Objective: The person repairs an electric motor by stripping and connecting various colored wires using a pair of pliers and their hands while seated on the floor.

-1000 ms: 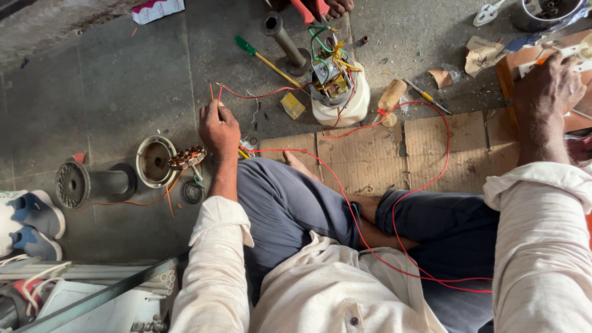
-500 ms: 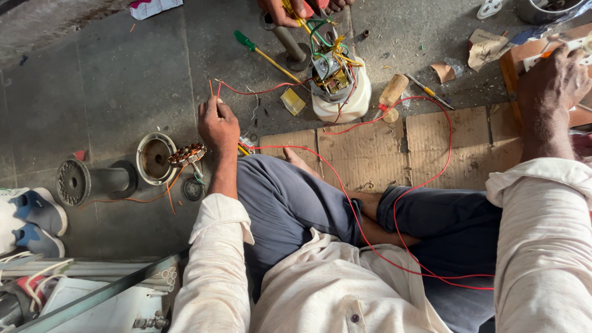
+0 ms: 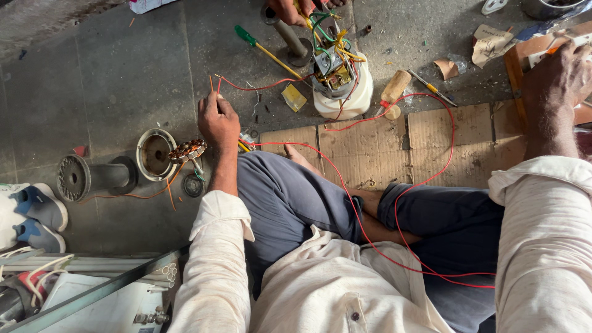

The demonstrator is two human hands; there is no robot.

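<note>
My left hand [image 3: 219, 121] pinches the bare ends of the red wire [image 3: 394, 203] on the floor, just beside the copper-wound stator [image 3: 187, 150]. The wire loops over my lap and the cardboard [image 3: 382, 145] to the white motor unit [image 3: 342, 80]. My right hand [image 3: 558, 77] rests clenched on a wooden box [image 3: 515, 61] at the floor's right edge.

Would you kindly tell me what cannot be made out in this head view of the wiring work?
- Right hand: its fingertips lie over a board at the right edge; what they press is hidden.
- Left hand: pinches red wire ends; the bare tips are too small to judge.
- Another person's hand: cut off by the top edge.
- White motor unit: its terminals are buried under wires.
</note>
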